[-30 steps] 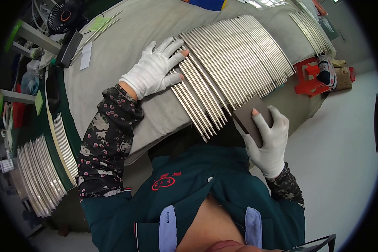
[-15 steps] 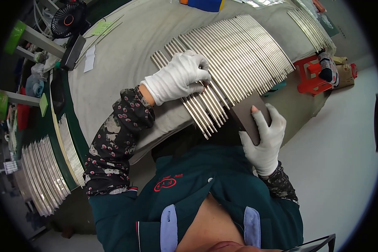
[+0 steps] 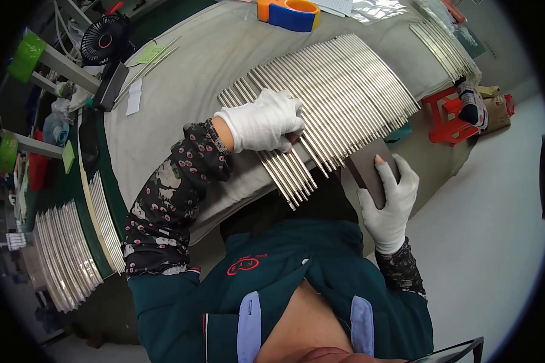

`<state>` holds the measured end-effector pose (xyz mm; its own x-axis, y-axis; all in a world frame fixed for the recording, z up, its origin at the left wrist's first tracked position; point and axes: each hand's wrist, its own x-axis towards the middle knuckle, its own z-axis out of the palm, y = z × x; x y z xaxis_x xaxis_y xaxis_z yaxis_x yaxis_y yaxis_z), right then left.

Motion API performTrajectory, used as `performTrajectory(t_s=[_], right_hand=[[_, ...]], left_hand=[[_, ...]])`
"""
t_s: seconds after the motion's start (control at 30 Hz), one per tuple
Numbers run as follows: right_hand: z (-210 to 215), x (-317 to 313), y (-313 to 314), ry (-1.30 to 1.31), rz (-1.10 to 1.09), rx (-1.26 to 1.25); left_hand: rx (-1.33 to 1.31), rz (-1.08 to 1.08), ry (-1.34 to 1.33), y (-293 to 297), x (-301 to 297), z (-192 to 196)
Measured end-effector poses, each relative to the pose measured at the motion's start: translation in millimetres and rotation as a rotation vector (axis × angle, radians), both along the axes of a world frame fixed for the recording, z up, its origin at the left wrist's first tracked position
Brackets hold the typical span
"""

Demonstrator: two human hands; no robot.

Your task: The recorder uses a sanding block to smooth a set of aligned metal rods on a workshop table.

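Note:
Many slim silvery metal rods (image 3: 339, 91) lie side by side in a wide row on a cloth-covered table. A smaller group of rods (image 3: 287, 178) sits at the row's left end, its near ends sticking out past the table edge. My left hand (image 3: 263, 121), in a white glove with bare fingertips, is curled over this group, fingers bent down against the rods. At the near right edge of the row, my right hand (image 3: 390, 202), gloved likewise, grips a flat dark grey-brown block (image 3: 369, 172) between thumb and fingers. My left palm hides part of the rods.
A blue and orange tape dispenser (image 3: 289, 14) stands at the far edge. More rods (image 3: 445, 51) lie at the far right, above a red stool (image 3: 445, 118). On the left are a black fan (image 3: 105, 40), a paper slip (image 3: 134, 97) and wrapped rods (image 3: 66, 254).
The loosely spaced rods under my left hand now lie closer together, apart from the main row. My left hand has come slightly nearer to me. The right hand still holds the block.

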<state>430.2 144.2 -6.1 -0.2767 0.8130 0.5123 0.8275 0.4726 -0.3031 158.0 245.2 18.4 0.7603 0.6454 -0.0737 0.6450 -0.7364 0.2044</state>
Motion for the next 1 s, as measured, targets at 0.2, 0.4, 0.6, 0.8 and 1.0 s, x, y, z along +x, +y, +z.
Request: performTrajectory(t_s=[0.2,0.4,0.6,0.8,1.0], right_hand=[[4,4,10,-0.007,-0.023,0.068],[10,9,30,-0.024,-0.061,0.106],[27,6,41,0.003,-0.001,0.011],[42,-36,29,-0.268,0.352,-0.067],[51,-25,51,-0.253,0.137,0.128]], left_hand=[[-0.014,-0.069,-0.25,8,-2,-12],[-0.101,-0.012,-0.62,22,3,-39],[-0.097,0.014,-0.631,24,7,-40],[-0.075,0.044,-0.585,24,7,-44],[-0.07,0.065,-0.581,22,11,-42]])
